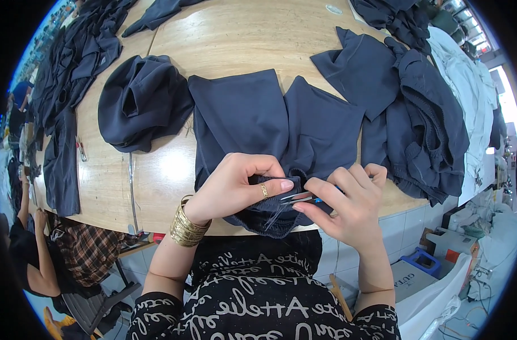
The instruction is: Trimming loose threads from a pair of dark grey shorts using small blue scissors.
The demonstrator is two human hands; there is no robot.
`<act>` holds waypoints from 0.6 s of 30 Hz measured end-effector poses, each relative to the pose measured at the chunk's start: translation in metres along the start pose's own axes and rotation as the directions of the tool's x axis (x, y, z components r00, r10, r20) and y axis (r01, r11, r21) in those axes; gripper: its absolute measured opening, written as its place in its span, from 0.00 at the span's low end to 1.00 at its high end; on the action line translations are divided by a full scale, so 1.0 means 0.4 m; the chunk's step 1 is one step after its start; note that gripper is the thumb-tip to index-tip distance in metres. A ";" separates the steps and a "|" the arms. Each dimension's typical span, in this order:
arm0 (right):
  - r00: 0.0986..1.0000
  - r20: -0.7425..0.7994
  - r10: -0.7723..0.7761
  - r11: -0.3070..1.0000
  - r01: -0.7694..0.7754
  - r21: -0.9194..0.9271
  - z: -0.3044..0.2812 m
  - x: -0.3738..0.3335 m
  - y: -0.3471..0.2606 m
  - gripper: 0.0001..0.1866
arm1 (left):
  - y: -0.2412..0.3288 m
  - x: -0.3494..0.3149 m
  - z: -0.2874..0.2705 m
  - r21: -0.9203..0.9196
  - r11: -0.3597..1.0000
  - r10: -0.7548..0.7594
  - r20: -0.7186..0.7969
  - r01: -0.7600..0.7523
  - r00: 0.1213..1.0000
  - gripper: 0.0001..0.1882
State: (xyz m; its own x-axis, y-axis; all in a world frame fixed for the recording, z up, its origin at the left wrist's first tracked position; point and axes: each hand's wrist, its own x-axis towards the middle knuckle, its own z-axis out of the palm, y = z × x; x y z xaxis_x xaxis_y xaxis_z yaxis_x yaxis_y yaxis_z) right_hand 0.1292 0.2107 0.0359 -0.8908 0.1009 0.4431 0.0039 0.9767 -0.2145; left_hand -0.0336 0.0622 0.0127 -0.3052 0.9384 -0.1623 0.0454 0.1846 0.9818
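Observation:
Dark navy shorts (241,113) lie spread on the table before me, legs pointing away and the gathered elastic waistband close to my body. My left hand (238,184) is closed on the waistband, pinching a fold between thumb and fingers. In my right hand (349,207) is a pair of thread snips (300,198), gripped between thumb and fingers. The metal blades point left and reach the waistband just below my left thumb. A bunch of loose pale threads (276,216) hangs there. Part of the snips is hidden by my right fingers.
A bunched dark garment (142,102) sits to the left, a pile of dark garments (431,124) to the right. White cloth (459,85) drapes beyond it. Small red-handled snips (81,151) and a thin metal strip (132,192) lie left. A co-worker's arm (40,249) shows at far left.

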 end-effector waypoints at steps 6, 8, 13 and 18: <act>0.991 0.115 0.073 0.953 -0.103 0.283 0.007 -0.002 0.023 0.15 | -0.004 -0.002 -0.002 -0.049 0.999 0.008 0.023 -0.007 1.000 0.10; 0.990 0.111 0.085 0.957 -0.112 0.267 0.016 -0.005 0.016 0.15 | -0.007 0.000 -0.001 -0.035 0.999 0.006 0.021 -0.006 1.000 0.10; 0.962 0.192 0.193 0.868 -0.259 0.425 0.019 -0.012 0.022 0.14 | -0.014 0.002 -0.002 -0.053 0.999 -0.002 0.039 0.004 0.999 0.11; 0.961 0.114 0.252 0.910 -0.276 0.310 0.021 -0.016 0.021 0.16 | -0.027 0.011 -0.006 -0.108 0.994 -0.005 0.045 0.010 0.999 0.10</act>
State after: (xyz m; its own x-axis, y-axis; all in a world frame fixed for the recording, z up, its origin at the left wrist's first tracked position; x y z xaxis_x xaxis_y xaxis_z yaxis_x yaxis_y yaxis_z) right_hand 0.1310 0.2167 0.0241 -0.9069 0.3216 0.2722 0.1084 0.8023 -0.5870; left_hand -0.0376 0.0636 0.0016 -0.2628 0.9496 -0.1712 -0.0606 0.1608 0.9851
